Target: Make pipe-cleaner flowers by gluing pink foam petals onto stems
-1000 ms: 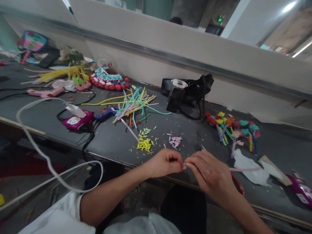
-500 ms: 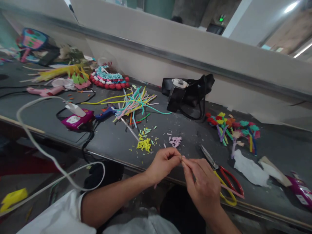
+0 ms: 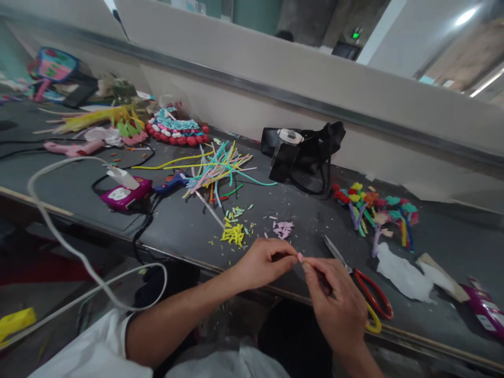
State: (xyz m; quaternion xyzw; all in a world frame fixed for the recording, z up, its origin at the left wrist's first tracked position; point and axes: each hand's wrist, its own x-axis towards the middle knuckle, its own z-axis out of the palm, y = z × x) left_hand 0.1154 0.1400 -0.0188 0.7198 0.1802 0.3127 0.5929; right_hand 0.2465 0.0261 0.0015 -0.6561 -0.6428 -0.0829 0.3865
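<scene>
Both hands, left (image 3: 263, 263) and right (image 3: 337, 295), meet fingertip to fingertip above the front edge of the table (image 3: 189, 239), each drawn to a narrow pinch on one small pink piece (image 3: 300, 256). How much of it lies hidden between the fingers cannot be told. Its smallness is judged to be the reason for using fingertips rather than palms. Just beyond the hands lies a heap of lilac clippings (image 3: 282, 229); to its left are yellow clippings (image 3: 233, 234), with green clippings (image 3: 235, 212) behind them. The heaps are mostly grouped by colour, apparently to prevent mixing. Scissors (image 3: 348, 269) lie beside the right hand, which partly covers the handles; the placing seems meant for easy reach, though the handles could catch the wrist. Right of these rests a crumpled white sheet (image 3: 405, 275), with bright fuzzy flowers (image 3: 358, 195) behind it. Farther back, a loose pile of coloured strips (image 3: 220, 165) lies left of a black bag (image 3: 315, 149). A blue glue gun (image 3: 171, 184) sits beside a magenta box (image 3: 126, 194). From the white plug (image 3: 125, 178) on that box, a white cable (image 3: 65, 237) loops over the table edge near the left forearm, a possible snag.
</scene>
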